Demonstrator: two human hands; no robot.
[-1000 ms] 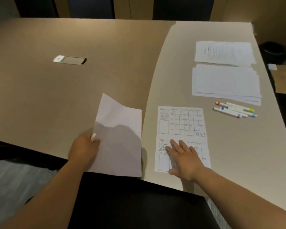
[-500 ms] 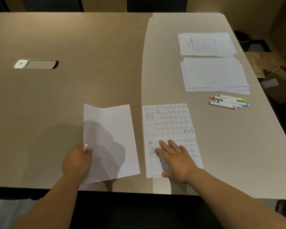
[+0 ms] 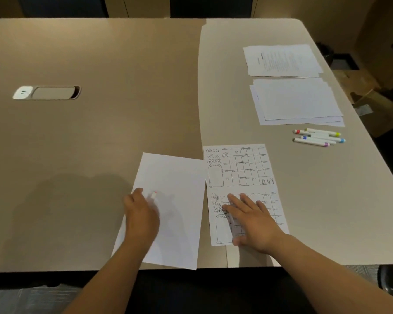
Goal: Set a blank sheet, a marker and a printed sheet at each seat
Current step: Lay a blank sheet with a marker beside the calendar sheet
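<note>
1. Your left hand [image 3: 141, 216] lies on the blank sheet [image 3: 175, 200], which rests flat on the table [image 3: 100, 143] at the near edge, slightly tilted.
2. A marker [image 3: 154, 195] with a pinkish tip sticks out from the far side of that hand. The fingers look curled round it, though blur hides the exact grip.
3. Your right hand [image 3: 252, 220] presses flat on the near half of the printed sheet [image 3: 241, 168], fingers straight and spread, holding nothing.
4. The printed sheet shows calendar grids and small drawings. It lies just right of the blank sheet, and their far corners touch or slightly overlap.
5. Far right on the table lies a stack of printed pages [image 3: 281, 61] carrying text.
6. Nearer than that, just beside it, lies a stack of blank paper [image 3: 297, 103], loosely fanned.
7. Nearer still, a small cluster of markers [image 3: 318, 137] lies on the table, with caps in red, blue, purple and yellow-green.
8. Far left, a long cable slot [image 3: 47, 92] is set into the tabletop, with a white cover at its left end.
9. A seam runs from far to near between the darker left table section and the paler right one. The blank sheet lies mostly on the darker side, the printed sheet on the paler.
</note>
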